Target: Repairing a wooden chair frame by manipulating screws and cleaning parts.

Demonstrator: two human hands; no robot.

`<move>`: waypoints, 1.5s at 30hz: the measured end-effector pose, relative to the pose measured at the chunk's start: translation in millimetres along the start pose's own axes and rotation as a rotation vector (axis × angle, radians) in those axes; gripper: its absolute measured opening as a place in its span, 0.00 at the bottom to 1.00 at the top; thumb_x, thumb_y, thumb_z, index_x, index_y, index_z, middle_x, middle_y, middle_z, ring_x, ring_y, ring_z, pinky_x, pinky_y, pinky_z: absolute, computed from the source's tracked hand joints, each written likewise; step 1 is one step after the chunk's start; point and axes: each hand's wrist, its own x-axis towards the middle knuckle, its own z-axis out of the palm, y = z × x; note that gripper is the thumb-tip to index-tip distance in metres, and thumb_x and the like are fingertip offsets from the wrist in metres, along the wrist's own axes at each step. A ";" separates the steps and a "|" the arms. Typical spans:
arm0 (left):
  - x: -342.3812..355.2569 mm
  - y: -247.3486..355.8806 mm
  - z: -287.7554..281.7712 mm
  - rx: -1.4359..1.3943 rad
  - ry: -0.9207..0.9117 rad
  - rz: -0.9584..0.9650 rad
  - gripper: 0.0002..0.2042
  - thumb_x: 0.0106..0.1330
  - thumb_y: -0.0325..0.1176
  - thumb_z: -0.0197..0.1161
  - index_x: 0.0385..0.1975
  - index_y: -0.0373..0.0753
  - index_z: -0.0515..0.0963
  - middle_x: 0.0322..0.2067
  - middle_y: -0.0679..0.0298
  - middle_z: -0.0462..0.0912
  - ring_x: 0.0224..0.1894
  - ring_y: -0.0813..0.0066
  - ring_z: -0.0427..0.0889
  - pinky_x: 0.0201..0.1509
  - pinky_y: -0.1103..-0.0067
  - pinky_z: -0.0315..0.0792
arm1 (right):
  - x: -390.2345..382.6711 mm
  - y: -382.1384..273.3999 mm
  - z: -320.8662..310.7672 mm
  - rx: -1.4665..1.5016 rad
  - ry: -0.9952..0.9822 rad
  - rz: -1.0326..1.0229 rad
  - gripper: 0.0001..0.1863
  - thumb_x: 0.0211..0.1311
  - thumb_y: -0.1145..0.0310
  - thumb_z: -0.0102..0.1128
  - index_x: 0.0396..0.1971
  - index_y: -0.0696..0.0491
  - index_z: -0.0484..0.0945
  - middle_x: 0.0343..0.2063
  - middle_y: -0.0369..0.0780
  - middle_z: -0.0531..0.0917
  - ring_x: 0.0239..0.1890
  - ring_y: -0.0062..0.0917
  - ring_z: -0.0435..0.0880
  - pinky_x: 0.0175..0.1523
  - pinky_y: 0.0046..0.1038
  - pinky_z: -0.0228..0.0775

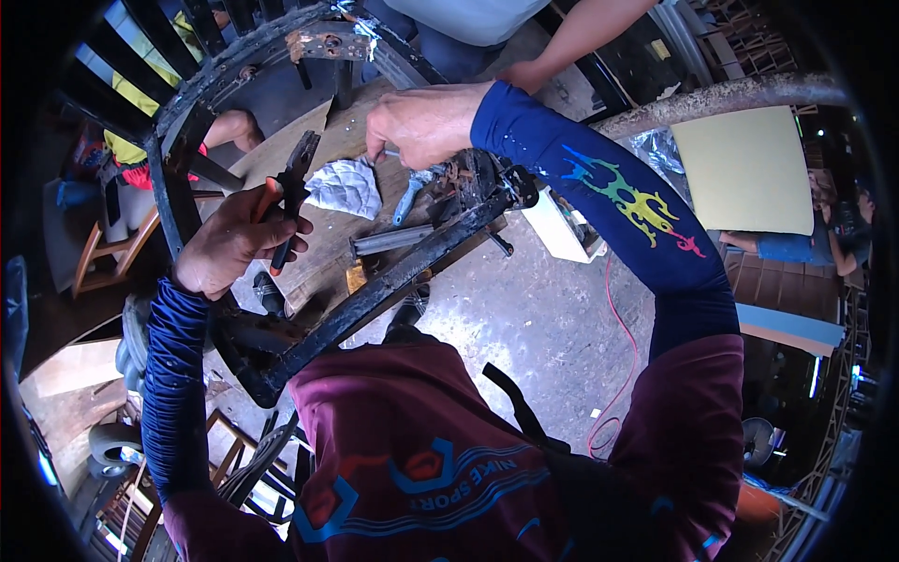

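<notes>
My left hand [229,242] is closed around pliers [296,167] with orange and black handles, jaws pointing up and away. My right hand [426,124] reaches over the wooden tabletop [272,155], its fingers pinched together. A small pale tip shows at those fingers, but I cannot make out what it belongs to. Around and below my hands stands a worn black chair frame [375,292] with a curved, slatted back. On the tabletop lie a crumpled white cloth [345,190] and, near my right hand, a blue-handled tool [409,199] whose kind is unclear.
Across the tabletop is another person's arm [585,42]; a person in yellow and red [140,103] sits at the left. A rusty pipe [740,96] and a cream board [744,169] are at the right. A red hose [618,337] crosses the concrete floor [524,290].
</notes>
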 end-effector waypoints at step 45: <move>129.6 105.7 -8.2 1.079 -0.690 -0.522 0.11 0.66 0.28 0.63 0.44 0.30 0.75 0.35 0.59 0.85 0.41 0.73 0.84 0.47 0.77 0.81 | -34.8 8.2 22.5 0.161 0.342 -0.033 0.09 0.54 0.75 0.63 0.34 0.62 0.85 0.31 0.51 0.85 0.36 0.40 0.86 0.47 0.36 0.76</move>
